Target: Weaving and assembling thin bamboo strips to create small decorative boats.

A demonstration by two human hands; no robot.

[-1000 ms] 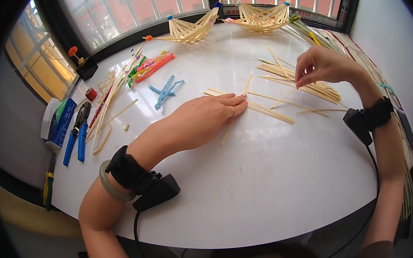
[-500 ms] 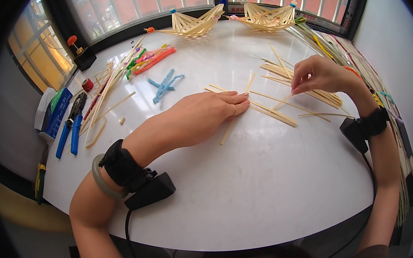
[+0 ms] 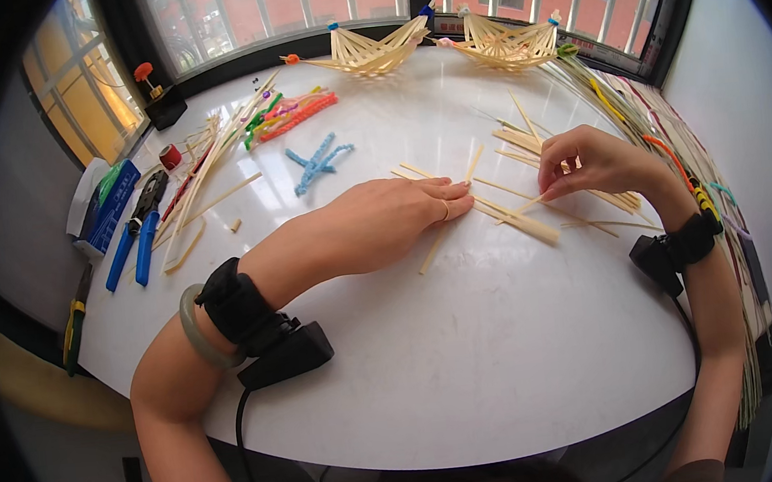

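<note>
My left hand (image 3: 402, 217) lies flat with its fingers stretched out, pressing down the middle of several crossed bamboo strips (image 3: 522, 223). The strips stick out around the fingertips; their crossing point is mostly hidden. To the right, my right hand (image 3: 586, 164) pinches a thin bamboo strip (image 3: 521, 210) between thumb and forefinger. That strip slants down to the left, its far end over the pressed strips. Beneath and beyond the right hand is a loose pile of flat strips (image 3: 617, 200).
Blue-handled pliers (image 3: 145, 248), a red spool (image 3: 170, 157) and long strips (image 3: 202, 184) lie at left. Blue twisted stems (image 3: 315, 164) and colourful ones (image 3: 292, 116) lie farther back. Two woven pieces (image 3: 369, 51) stand by the window. Long strips (image 3: 632, 114) line the right edge.
My right hand has shifted slightly down and left, bringing the thin strip's end across the pressed strips. My left hand keeps its place on the crossing; the whole view has shifted a little.
</note>
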